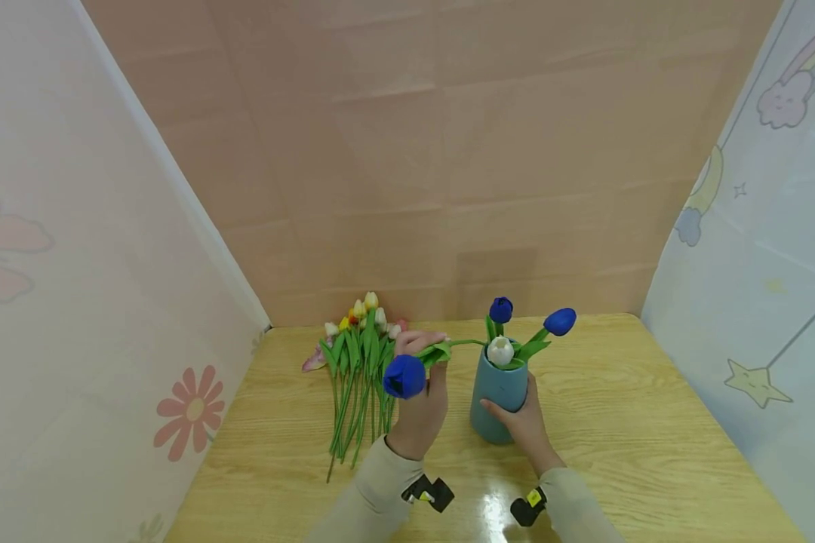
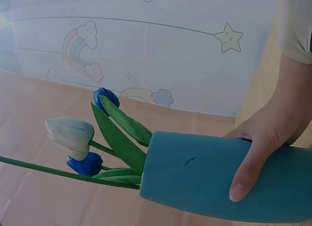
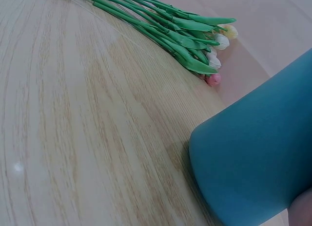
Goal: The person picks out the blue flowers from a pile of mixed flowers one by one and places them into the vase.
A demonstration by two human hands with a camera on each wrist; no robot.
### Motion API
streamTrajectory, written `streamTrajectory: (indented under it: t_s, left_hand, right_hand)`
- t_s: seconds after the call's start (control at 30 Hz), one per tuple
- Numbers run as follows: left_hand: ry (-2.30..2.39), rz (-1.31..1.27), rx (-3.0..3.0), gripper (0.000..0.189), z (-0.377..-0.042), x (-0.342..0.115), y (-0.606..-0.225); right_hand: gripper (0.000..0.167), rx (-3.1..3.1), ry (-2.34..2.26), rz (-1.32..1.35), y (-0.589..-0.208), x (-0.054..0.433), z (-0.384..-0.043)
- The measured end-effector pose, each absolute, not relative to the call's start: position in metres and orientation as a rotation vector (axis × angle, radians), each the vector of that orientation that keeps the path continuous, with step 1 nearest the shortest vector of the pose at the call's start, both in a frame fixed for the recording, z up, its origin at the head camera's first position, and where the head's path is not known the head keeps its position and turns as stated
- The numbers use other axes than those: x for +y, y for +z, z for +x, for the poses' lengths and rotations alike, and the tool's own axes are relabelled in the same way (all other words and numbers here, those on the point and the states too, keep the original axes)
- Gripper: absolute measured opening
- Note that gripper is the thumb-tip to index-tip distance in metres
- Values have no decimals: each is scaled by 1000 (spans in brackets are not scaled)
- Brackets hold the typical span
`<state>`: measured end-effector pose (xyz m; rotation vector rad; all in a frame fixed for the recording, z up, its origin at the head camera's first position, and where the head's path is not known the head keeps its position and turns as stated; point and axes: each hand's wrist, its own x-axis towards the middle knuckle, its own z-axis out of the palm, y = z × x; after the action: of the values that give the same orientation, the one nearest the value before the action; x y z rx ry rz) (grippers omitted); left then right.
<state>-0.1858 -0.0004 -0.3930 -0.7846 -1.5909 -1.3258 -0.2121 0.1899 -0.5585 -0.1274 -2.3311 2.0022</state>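
Note:
My right hand (image 1: 526,424) grips the lower side of a blue vase (image 1: 497,396), its thumb laid across the front. In the left wrist view this right hand (image 2: 265,138) wraps round the vase (image 2: 195,175). My left hand (image 1: 422,407), left of the vase, holds a blue tulip (image 1: 404,376) near its leaves, just below the bloom. That tulip's stem (image 2: 63,174) slants from the vase mouth out to the left. A white tulip (image 1: 500,351) and two more blue tulips, one at the back (image 1: 500,309) and one leaning right (image 1: 560,322), stand in the vase.
Left of the hands, a bunch of tulips (image 1: 360,362) in white, yellow, orange and pink lies on the wooden table (image 1: 625,422), stems towards me. A brown backdrop (image 1: 380,188) rises behind the table, with patterned white sheets on both sides.

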Motion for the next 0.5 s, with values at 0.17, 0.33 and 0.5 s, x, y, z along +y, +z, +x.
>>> streamTrajectory:
  t_s: [0.17,0.33,0.5]
  left_hand:
    - [-1324,-806,-1592,23,-188,2,-391]
    - [-1281,-775,-1672,21,-191,5,-392]
    - [-1271,-735,-1803,24,-193,10,-394]
  right_hand:
    - [101,-2337,2001,-139,-558,190,-213]
    - [102,-2357,2008,-157,-557,191,-212]
    - [102,-2345,2018,-156,-559,191,-213]
